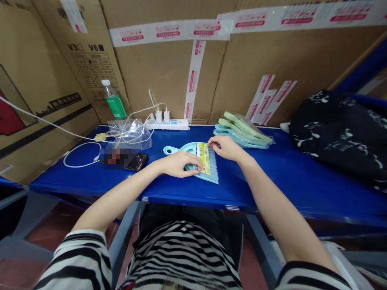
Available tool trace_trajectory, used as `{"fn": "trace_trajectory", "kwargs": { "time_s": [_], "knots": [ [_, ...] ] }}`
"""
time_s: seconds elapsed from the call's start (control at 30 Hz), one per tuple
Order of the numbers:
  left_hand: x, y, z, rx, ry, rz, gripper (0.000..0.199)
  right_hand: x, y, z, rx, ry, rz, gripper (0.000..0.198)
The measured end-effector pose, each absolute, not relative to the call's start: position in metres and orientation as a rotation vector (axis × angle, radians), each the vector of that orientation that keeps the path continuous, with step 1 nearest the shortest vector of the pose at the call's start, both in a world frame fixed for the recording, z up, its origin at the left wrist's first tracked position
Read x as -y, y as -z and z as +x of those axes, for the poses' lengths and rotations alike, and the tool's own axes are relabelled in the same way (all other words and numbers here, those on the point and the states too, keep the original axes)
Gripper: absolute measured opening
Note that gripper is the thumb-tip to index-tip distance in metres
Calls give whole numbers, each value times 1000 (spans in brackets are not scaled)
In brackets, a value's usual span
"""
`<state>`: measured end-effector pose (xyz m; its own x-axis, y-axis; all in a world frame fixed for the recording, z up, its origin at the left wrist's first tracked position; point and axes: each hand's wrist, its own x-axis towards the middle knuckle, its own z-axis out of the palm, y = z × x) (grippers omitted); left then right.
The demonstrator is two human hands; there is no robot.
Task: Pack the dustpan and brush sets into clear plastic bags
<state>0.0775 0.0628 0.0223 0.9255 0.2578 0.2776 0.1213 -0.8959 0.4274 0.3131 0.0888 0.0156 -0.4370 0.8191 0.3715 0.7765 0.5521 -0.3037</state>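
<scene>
A light-blue dustpan and brush set (214, 171) lies flat on the blue table, its looped handle pointing left and its bristles to the right. Across it runs a yellow-green paper label (205, 163). My left hand (179, 164) rests over the dustpan from the left, fingers stretched onto the label and thumb apart near its lower end. At the label's far end, my right hand (222, 147) has its fingers bent down and closed on the edge. The fingertips there are partly hidden.
Behind on the right, bagged green and blue dustpan sets (242, 131) are stacked. A white power strip (172, 124) with chargers and cables stands at the back. To the left are a bottle (114, 102), crumpled plastic (133, 131) and a dark phone-like object (137, 161). Black patterned fabric (338, 137) lies right.
</scene>
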Motion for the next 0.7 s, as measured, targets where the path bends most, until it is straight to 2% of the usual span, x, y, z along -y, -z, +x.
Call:
{"fn": "trace_trajectory", "kwargs": {
  "time_s": [0.27,0.7],
  "knots": [
    [-62,-23,76,-279,-464,2666,20,-87,-20,310,2282,-304,-1348,31],
    [-61,-24,77,-283,-453,2651,20,-87,-20,310,2308,-337,-1336,35]
  ]
}}
